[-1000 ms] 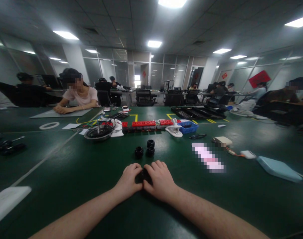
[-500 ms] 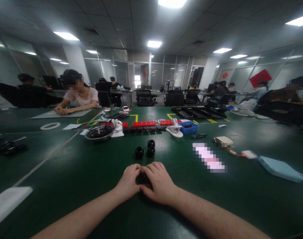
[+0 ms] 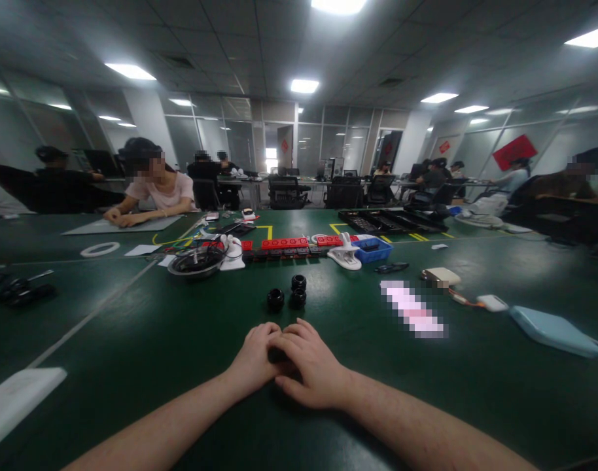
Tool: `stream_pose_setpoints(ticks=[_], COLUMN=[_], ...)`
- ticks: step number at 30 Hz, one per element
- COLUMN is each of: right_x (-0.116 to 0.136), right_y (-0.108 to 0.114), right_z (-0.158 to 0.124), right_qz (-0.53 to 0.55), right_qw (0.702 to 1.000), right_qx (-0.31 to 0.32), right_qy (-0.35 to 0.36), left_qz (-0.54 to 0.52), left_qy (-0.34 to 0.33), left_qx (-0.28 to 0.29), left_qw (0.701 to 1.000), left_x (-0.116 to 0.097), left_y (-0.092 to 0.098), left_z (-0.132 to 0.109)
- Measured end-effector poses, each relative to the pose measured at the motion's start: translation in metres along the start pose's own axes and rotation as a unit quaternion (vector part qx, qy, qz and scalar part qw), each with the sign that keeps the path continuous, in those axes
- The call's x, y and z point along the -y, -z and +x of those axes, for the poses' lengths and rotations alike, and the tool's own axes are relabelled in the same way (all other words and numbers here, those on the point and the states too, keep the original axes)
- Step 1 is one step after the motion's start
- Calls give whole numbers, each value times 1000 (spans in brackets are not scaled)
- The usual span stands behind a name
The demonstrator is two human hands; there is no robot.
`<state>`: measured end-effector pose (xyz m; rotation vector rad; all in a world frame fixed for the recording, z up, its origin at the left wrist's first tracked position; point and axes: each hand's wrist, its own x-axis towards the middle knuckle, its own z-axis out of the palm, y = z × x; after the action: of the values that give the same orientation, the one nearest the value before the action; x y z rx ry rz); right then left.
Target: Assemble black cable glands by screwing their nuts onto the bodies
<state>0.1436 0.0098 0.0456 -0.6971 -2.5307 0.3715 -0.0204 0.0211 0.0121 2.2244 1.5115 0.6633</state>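
My left hand [image 3: 252, 356] and my right hand [image 3: 306, 363] rest together on the green table [image 3: 132, 340], fingers curled. Between them sits a small black part [image 3: 278, 355], mostly hidden by the fingers of both hands. My right fingers lie over the left ones. A short way beyond the hands stand a single black round part [image 3: 275, 299] and two stacked black round parts [image 3: 298, 291], all apart from my hands.
A round dish with wires [image 3: 195, 260], red blocks [image 3: 284, 244], a white clamp [image 3: 345, 255] and a blue bin [image 3: 372, 249] lie farther back. A light blue case [image 3: 554, 330] is at the right, white paper [image 3: 14, 399] at the left. Other people sit at the far edge.
My right hand has slid left over the left fingers, covering more of the black part. The round parts beyond have not moved.
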Motion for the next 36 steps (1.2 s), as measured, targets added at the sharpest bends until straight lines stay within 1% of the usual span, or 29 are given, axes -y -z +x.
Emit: stream_pose_setpoints(ticks=[4,8,15,18,22,26,29,32,36], right_x=[0,-1,-2,-2,-4,-4,-5,-8,-11], right_y=[-1,0,4,3,1,-1,-2,-4,-6], right_z=[-2,-3,-6,-7,-9,-9,-8,-7,-5], right_qz=[30,50,53,55,59,57,45,25,-7], right_qw=[999,998,998,998,997,997,996,995,993], right_qx=[8,14,18,11,-13,-48,-70,-82,-79], right_qy=[12,24,34,43,50,25,-8,-40,-90], left_qz=[26,33,29,26,26,12,9,10,10], left_qy=[-18,-11,-15,0,11,2,8,12,13], left_qx=[2,4,21,23,7,-14,-15,-14,-8], left_qw=[999,999,999,999,1000,1000,1000,1000,1000], left_x=[5,7,3,5,8,3,0,0,3], left_y=[-3,-5,1,2,0,1,4,5,4], left_z=[1,2,2,3,4,1,0,0,1])
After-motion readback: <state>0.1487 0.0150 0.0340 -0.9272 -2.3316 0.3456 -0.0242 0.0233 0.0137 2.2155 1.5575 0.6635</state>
